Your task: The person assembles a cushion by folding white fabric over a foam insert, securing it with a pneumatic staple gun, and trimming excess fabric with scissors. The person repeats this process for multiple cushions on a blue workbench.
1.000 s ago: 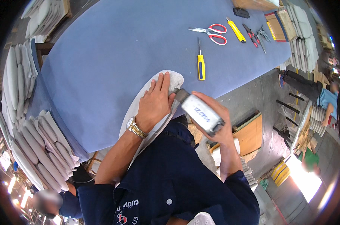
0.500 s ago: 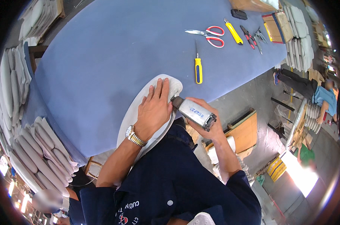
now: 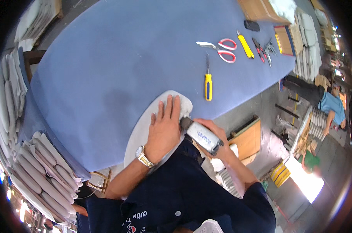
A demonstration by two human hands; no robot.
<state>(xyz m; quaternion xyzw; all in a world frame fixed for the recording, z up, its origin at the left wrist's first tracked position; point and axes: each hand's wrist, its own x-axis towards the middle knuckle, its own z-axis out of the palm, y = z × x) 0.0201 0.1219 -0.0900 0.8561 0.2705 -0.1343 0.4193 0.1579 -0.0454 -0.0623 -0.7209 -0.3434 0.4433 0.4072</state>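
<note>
A light grey, curved upholstered panel (image 3: 142, 130) lies at the table's near edge, against my body. My left hand (image 3: 164, 134) rests flat on it, fingers stretched out and slightly spread, with a watch (image 3: 143, 156) at the wrist. In my right hand (image 3: 221, 140) is a silver staple gun (image 3: 202, 136) with a dark nose. The nose meets the panel's right edge, close beside my left fingers; whether it presses on the fabric I cannot tell. Part of the panel is hidden under my hand and forearm.
On the blue table (image 3: 98, 50) lie a yellow screwdriver (image 3: 208, 87), red-handled scissors (image 3: 226, 50), a yellow cutter (image 3: 245, 46) and pliers (image 3: 259, 49). Cardboard boxes (image 3: 259, 9) stand at the far right. Stacked grey panels (image 3: 40, 171) flank the left side. A person (image 3: 331, 108) works at the right.
The panel, both hands and the staple gun sit lower in the view, as do the nearby table tools, so the view itself has shifted. Both hands keep the same hold.
</note>
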